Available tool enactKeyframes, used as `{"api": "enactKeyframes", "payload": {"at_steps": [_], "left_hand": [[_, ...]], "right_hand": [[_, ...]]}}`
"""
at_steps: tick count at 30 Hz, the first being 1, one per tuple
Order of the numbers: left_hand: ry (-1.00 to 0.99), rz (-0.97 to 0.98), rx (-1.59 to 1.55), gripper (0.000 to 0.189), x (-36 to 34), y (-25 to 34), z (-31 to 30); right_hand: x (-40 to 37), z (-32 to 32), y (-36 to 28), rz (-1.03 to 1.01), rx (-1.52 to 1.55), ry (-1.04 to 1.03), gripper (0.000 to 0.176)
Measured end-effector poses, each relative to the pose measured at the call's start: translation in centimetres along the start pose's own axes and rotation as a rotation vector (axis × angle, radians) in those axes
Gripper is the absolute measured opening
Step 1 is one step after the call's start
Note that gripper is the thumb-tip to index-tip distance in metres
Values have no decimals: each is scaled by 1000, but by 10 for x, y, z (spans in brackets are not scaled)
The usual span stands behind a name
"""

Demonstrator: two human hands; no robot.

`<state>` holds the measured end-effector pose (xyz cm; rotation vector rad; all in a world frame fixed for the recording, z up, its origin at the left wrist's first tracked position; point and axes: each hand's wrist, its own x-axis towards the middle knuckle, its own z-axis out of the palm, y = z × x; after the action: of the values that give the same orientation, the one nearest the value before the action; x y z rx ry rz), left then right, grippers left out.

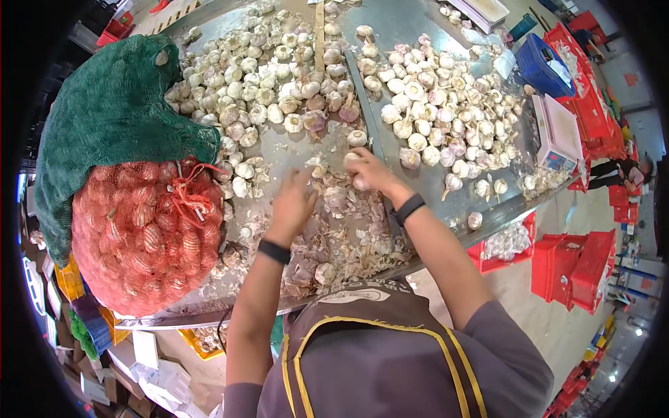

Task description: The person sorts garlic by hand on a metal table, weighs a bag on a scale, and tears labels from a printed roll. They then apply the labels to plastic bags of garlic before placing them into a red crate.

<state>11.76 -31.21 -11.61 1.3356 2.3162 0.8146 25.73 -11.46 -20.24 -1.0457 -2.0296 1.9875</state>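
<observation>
My right hand (372,172) is closed around a garlic bulb (352,160) over the metal table (279,148). My left hand (293,203) is slightly blurred, its fingers stretched out and apart, and nothing shows in it. Just beyond its fingertips is a small pale garlic piece (317,169). Loose papery skins (352,240) cover the table between and below my wrists. A large heap of garlic bulbs (258,80) spreads ahead of my left hand. Past a metal divider (371,115), another heap of paler bulbs (453,104) lies to the right.
A red net sack of garlic (150,233) stands at the left, with a green net sack (104,104) behind it. At the right edge are a white scale (557,136) and a blue basket (543,66). Red crates (571,268) stand on the floor, and a person (624,173) is beyond.
</observation>
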Motion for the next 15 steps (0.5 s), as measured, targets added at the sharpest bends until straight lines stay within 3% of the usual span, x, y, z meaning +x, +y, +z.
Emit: {"api": "enactKeyframes", "payload": {"at_steps": [1,3,4,5,7,8,9,10,11,12,13,15], "left_hand": [[-8,54,117,50,15,-6,14],[-42,134,237,54,34,-22,47],[-65,181,235,54,42,-34,58],[-69,126,181,37,43,-30,60],[-150,552,413,53,56,-61,72],[-91,362,108,51,53,-67,74],[-61,225,-39,50,49,-49,57],[-106,27,-210,43,43,-25,39],[-334,-216,-592,39,49,-71,50],[-220,-309,-867,38,33,-58,44],[-317,-482,-942,44,27,-56,30],[-174,519,-71,55,14,-102,34]], "right_hand": [[-13,-8,-12,2,-2,9,39],[-55,-34,-37,192,731,-168,29],[-69,-38,-35,214,907,-167,23],[-80,-38,-31,204,1078,-149,18],[-99,-43,-15,-51,871,-119,21],[-106,-46,-6,-196,796,-131,28],[-105,-44,10,-9,994,-156,28],[-114,-40,9,-55,1047,-139,29],[-124,-37,3,-61,1160,-146,31],[-129,-34,8,-56,1206,-110,30],[-133,-33,11,-94,1235,-110,29],[-143,-31,7,-184,1204,-134,31]]}}
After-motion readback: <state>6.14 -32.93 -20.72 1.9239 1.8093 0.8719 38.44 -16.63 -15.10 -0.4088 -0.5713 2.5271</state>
